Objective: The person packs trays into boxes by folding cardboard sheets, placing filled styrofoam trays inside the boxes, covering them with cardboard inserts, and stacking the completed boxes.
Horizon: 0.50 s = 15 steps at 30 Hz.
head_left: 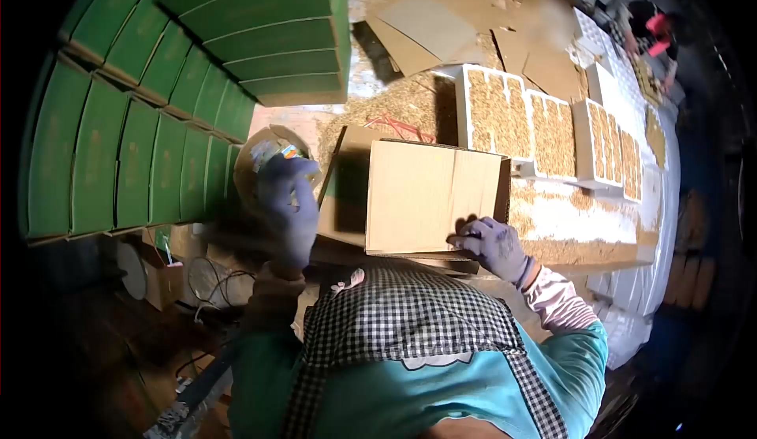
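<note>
Head view shows the cardboard box (432, 190) directly before me. My right hand (494, 248) is at its near right corner, fingers half bent; I cannot tell whether they grip it. Just left of the box, my left hand (289, 202) blurs over a round tub (244, 172) of small packets (264, 152), and its hold is unclear. Green boxes (95, 155) crowd in farther left of the box. Red cord (404, 128) and cardboard sheets (434, 29) lie behind it; white trays (463, 112) stand behind and to its right.
</note>
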Motion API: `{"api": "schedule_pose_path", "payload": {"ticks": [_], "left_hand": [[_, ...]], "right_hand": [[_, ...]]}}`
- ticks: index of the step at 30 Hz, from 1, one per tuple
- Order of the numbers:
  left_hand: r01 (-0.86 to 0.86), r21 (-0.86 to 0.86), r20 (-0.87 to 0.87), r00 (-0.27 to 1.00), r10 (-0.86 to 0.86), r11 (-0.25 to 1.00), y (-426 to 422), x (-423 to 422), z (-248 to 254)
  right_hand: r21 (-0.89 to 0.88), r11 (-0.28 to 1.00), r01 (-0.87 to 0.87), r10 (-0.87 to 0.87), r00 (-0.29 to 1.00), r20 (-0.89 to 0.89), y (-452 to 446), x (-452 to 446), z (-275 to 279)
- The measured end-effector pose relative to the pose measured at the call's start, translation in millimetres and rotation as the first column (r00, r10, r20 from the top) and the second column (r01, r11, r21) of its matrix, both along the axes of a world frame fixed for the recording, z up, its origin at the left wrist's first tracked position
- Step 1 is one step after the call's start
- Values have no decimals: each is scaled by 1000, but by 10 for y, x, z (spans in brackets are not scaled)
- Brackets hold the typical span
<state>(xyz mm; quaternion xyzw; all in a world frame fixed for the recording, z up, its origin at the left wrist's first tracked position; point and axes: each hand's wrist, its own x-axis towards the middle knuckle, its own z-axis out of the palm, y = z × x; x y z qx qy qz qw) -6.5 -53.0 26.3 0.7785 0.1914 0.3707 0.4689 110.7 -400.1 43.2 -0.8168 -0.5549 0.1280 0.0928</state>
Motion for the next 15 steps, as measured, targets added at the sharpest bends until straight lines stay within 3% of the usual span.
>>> {"api": "schedule_pose_path", "payload": {"ticks": [1,2,3,4,5,6,7,8,9,10,12,13,14,15], "left_hand": [[87,313,68,991,-113,946,-57,139,276],[130,598,105,966,-238,791,-208,300,593],[370,640,-159,921,-356,673,-421,355,524],[600,603,-411,799,-440,526,-633,410,454],[805,492,-725,589,-356,332,-778,469,160],[893,414,-885,440,-151,176,-873,534,-140],[834,550,-835,549,39,42,-949,574,-389],[836,547,-832,549,-78,45,-902,602,-251],[804,586,-738,581,-345,101,-787,572,-137],[783,601,-581,567,-584,163,-638,498,-38],[574,616,-415,819,-396,539,-373,374,180],[518,402,-463,827,-320,755,-275,284,238],[545,-21,-501,720,-480,838,-105,233,-246],[465,-393,-464,645,-608,793,-105,287,-658]], "right_hand": [[-2,998,58,-58,998,-30,52,-25,17],[-124,992,10,-27,989,-142,121,52,47],[-188,982,1,-32,987,-159,171,106,-1],[-247,969,-6,-37,985,-167,210,161,-87],[-326,945,3,-54,988,-147,238,229,-196],[-420,907,-19,-28,994,-106,302,259,-52],[-319,946,52,-73,996,-52,263,259,-14],[-213,970,113,-116,993,-1,252,243,123],[-55,962,266,-270,961,-68,146,246,327],[179,826,535,-477,831,-286,37,222,491],[227,632,741,-707,672,-221,-282,340,507],[38,754,656,-636,743,-206,-325,428,420],[-159,828,538,-560,801,-210,-332,503,187],[115,844,524,-391,748,-536,-286,488,-373]]}}
